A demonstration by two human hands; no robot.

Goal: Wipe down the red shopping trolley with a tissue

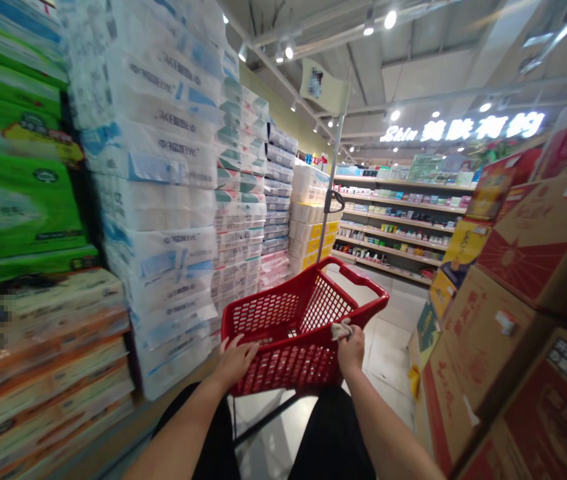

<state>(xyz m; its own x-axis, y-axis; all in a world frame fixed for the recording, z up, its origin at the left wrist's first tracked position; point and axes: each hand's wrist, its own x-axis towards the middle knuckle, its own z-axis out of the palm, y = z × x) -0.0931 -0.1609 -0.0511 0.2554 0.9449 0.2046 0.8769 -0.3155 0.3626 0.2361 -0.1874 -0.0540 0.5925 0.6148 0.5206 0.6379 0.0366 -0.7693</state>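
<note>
The person's left forearm stretches from the near edge toward the far middle, its left hand palm down with fingers loosely spread. On the right, the right forearm angles inward and far, ending in a right hand with curled fingers.

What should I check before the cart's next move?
1. Left hand on the red cart: ok, its fingers lie over the near rim.
2. Right hand free: not ok, it holds a pale cloth-like bundle.
3. A hand on the cart's handle: not ok, both hands are at the basket's near side.
4. Flag pole firmly fixed: cannot tell, its foot is hidden.
5. Cart apart from the stacked white packs: cannot tell from this angle.
6. Wheels straight: cannot tell, they are out of sight.
</note>
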